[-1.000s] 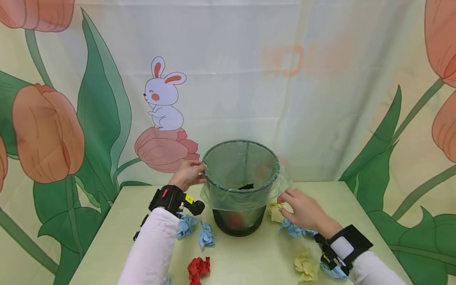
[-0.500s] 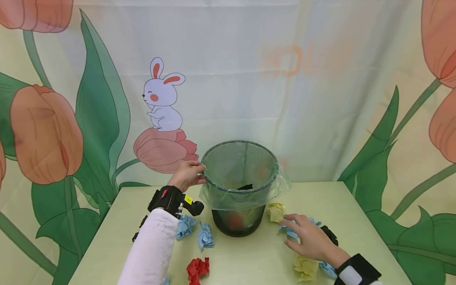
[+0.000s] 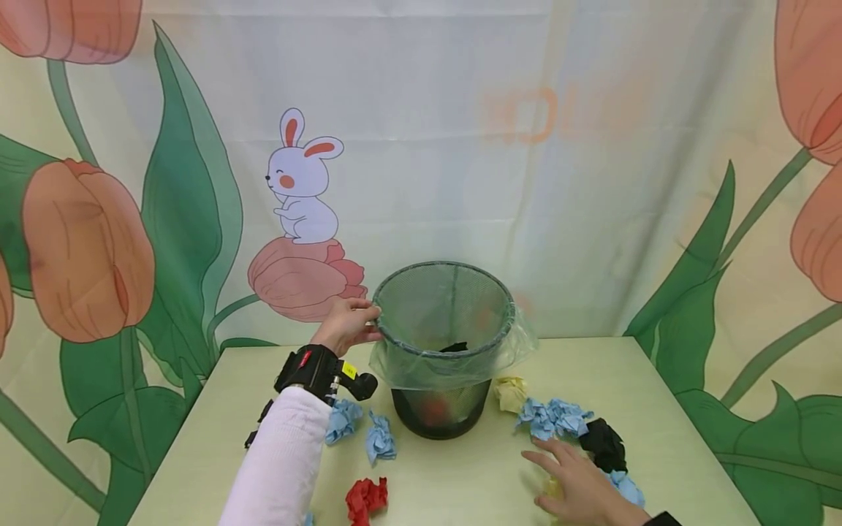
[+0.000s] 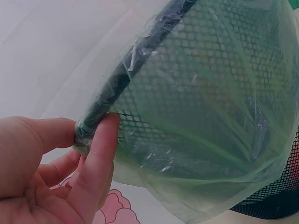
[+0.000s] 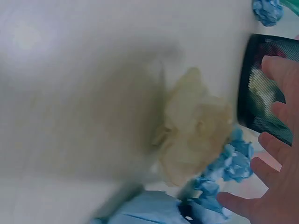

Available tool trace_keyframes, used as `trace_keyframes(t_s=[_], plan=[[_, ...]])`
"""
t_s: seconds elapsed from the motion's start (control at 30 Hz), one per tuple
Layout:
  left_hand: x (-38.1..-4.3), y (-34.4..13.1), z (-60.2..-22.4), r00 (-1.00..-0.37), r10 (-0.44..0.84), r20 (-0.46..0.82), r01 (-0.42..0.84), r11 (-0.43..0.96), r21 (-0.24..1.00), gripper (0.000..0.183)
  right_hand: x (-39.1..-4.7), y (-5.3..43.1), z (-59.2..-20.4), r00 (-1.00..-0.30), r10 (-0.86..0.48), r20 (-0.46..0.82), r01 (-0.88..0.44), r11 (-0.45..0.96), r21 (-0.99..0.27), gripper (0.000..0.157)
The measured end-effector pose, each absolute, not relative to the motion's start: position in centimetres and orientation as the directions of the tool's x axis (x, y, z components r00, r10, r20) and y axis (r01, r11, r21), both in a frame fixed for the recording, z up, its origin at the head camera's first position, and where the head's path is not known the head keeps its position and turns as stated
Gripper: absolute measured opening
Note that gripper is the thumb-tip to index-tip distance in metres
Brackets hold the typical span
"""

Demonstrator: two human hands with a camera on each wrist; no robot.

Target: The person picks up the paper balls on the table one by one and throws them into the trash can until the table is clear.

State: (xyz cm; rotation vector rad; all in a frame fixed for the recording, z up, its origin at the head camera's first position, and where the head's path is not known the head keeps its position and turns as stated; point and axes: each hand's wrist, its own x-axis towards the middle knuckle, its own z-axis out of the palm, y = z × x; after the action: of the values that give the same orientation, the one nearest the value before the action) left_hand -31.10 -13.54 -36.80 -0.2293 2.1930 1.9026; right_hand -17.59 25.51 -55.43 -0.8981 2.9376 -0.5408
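While the rim of a dark mesh bin (image 3: 468,406) is pinched between thumb and fingers by the grip of the left hand (image 3: 343,326), the grip of the right hand (image 3: 582,488) is held spread and unoccupied above a crumpled yellow paper (image 5: 194,135). On the black wrist strap (image 3: 299,374) a small red tag (image 3: 305,358) and a yellow label (image 3: 349,367) are carried, any print too small to be read. On the cloth backdrop (image 3: 421,183) faint orange marks (image 3: 546,113) like blurred lettering are seen but cannot be made out; a white rabbit (image 3: 302,193) and large tulips (image 3: 88,252) are printed there too.

The bin is stood upright on the pale counter (image 3: 454,489), lined with a thin greenish bag (image 3: 421,371) folded over the rim. Inside, a black piece (image 3: 454,347) is seen. Beside the base are scattered a second yellow paper (image 3: 510,394), blue papers (image 3: 552,418) and a black paper (image 3: 604,446); on the other side, two blue wads (image 3: 380,438) and a red wad (image 3: 366,500). By the right hand the lower yellow paper is largely hidden in the head view; in the right wrist view, a gap is shown between it and the fingers.
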Motion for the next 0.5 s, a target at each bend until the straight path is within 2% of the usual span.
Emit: trace_keyframes(t_s=[0.2,0.5], plan=[[-31.1,-13.6,-36.8,-0.962,0.034,-0.27,-0.264,0.138,0.955,0.039,-17.3,25.5,-57.6,-0.842,-0.533,-0.086,-0.468,0.8,-0.376,0.065],[-31.1,-13.6,-36.9,-0.964,0.036,-0.264,-0.257,0.139,0.957,0.038,-17.1,25.4,-60.2,-0.874,-0.433,-0.222,-0.366,0.886,-0.286,0.083]])
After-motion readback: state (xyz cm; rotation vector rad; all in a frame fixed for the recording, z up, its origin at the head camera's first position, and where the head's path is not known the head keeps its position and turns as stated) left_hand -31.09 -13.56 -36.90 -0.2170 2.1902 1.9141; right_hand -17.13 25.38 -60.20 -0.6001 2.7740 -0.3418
